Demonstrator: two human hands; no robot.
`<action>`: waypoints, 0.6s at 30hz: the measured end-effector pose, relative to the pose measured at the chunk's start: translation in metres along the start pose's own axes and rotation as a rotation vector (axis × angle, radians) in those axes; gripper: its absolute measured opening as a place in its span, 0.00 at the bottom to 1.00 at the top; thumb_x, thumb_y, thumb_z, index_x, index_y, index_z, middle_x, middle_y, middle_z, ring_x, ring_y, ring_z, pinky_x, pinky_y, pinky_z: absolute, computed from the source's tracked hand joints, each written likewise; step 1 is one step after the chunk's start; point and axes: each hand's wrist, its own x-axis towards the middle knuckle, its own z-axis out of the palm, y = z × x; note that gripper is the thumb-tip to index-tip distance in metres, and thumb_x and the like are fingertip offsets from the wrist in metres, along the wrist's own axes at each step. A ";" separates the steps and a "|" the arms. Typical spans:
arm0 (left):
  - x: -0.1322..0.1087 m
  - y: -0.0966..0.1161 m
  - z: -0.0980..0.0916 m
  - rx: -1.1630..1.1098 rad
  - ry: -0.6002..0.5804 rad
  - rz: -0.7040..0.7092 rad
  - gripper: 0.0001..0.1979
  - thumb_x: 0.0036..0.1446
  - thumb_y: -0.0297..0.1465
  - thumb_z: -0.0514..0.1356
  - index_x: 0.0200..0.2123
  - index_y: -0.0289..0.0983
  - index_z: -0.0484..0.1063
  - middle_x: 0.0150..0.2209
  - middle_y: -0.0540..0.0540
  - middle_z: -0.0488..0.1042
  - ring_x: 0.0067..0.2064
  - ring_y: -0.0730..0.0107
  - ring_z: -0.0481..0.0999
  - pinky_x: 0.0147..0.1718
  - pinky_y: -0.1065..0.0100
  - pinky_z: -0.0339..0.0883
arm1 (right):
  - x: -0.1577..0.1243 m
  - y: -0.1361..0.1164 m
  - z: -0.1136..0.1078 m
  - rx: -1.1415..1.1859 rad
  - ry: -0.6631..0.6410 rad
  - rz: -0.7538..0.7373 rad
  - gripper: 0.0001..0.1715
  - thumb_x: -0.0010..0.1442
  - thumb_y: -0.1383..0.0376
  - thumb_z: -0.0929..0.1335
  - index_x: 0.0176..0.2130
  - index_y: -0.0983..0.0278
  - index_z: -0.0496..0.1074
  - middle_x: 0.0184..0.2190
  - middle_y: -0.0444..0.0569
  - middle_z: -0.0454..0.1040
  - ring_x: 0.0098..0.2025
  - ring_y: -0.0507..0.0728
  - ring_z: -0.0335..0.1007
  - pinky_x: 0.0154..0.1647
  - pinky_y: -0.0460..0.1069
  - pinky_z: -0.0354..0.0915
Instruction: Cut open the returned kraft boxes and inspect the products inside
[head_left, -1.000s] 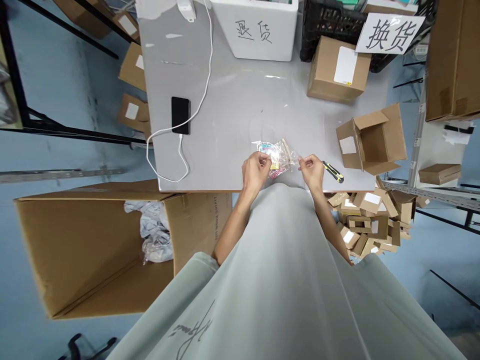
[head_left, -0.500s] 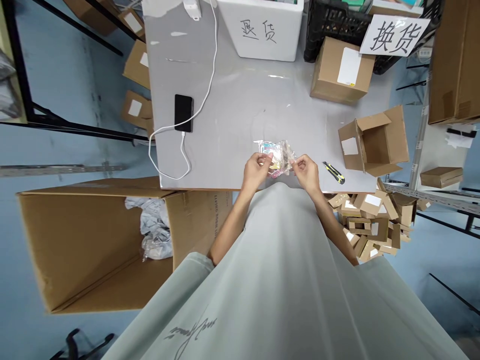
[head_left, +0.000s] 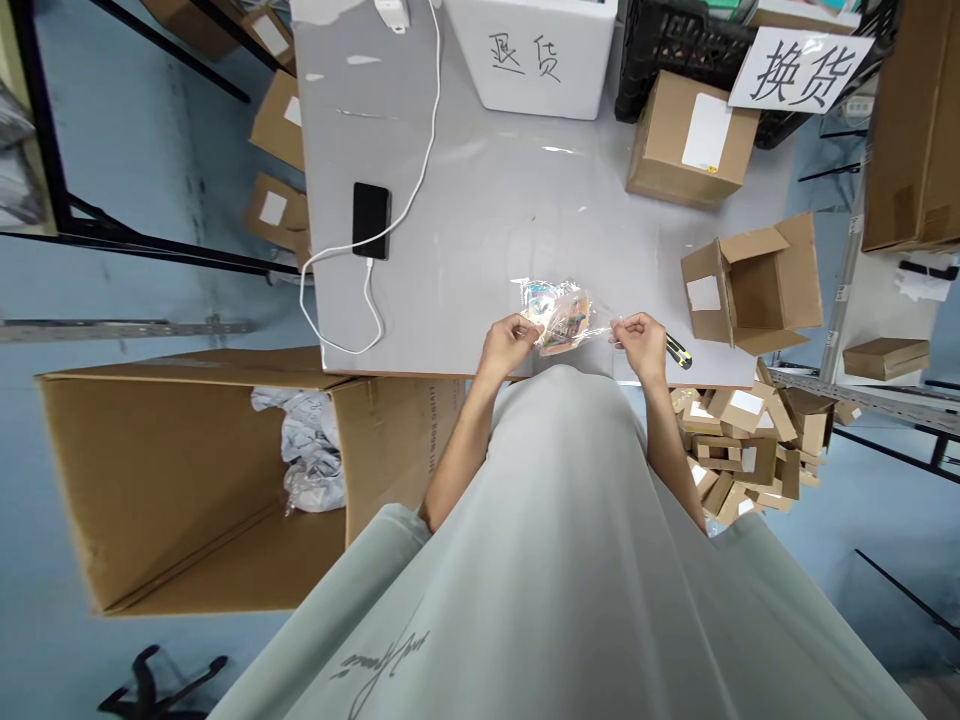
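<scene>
A clear plastic bag [head_left: 559,312] with small colourful items inside is stretched between my hands above the near edge of the grey table [head_left: 480,230]. My left hand [head_left: 507,345] pinches its left side, fingers closed. My right hand [head_left: 640,342] pinches the bag's right edge, also closed. A yellow and black utility knife [head_left: 679,351] lies just right of my right hand, partly hidden by it.
An open small carton [head_left: 754,285] stands at the table's right edge, a closed labelled carton [head_left: 690,140] and a white bin [head_left: 536,50] behind. A black phone [head_left: 371,220] on a white cable lies left. A big open box [head_left: 187,480] sits on the floor left, flattened cartons [head_left: 739,450] right.
My hands came together about half a second ago and have now pulled apart again, stretching the bag wider. The bag's contents have shifted a little toward the right.
</scene>
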 end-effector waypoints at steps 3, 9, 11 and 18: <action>-0.004 0.006 0.001 -0.069 -0.088 0.050 0.21 0.54 0.52 0.76 0.31 0.42 0.78 0.33 0.47 0.80 0.37 0.62 0.80 0.44 0.60 0.77 | 0.002 0.000 -0.003 0.079 -0.093 0.004 0.33 0.56 0.35 0.80 0.36 0.58 0.73 0.30 0.45 0.81 0.33 0.58 0.85 0.35 0.51 0.80; -0.013 0.025 0.020 -0.165 -0.163 0.123 0.27 0.55 0.60 0.75 0.33 0.42 0.77 0.37 0.45 0.83 0.43 0.58 0.82 0.50 0.56 0.79 | -0.004 -0.001 0.015 -0.013 -0.181 0.012 0.42 0.49 0.34 0.83 0.48 0.58 0.78 0.49 0.54 0.87 0.46 0.62 0.88 0.47 0.57 0.84; -0.014 0.026 0.022 -0.177 -0.173 0.126 0.28 0.55 0.60 0.75 0.34 0.42 0.77 0.37 0.45 0.83 0.41 0.59 0.82 0.46 0.57 0.79 | -0.012 0.000 0.024 -0.082 -0.211 -0.017 0.43 0.46 0.40 0.86 0.51 0.58 0.78 0.56 0.56 0.86 0.51 0.64 0.88 0.55 0.59 0.83; -0.018 0.019 0.013 -0.087 -0.173 0.122 0.21 0.58 0.53 0.74 0.33 0.42 0.78 0.34 0.47 0.82 0.39 0.60 0.81 0.49 0.56 0.78 | -0.018 0.004 0.032 -0.198 -0.154 -0.138 0.15 0.67 0.49 0.72 0.36 0.56 0.76 0.40 0.49 0.87 0.45 0.62 0.85 0.56 0.58 0.79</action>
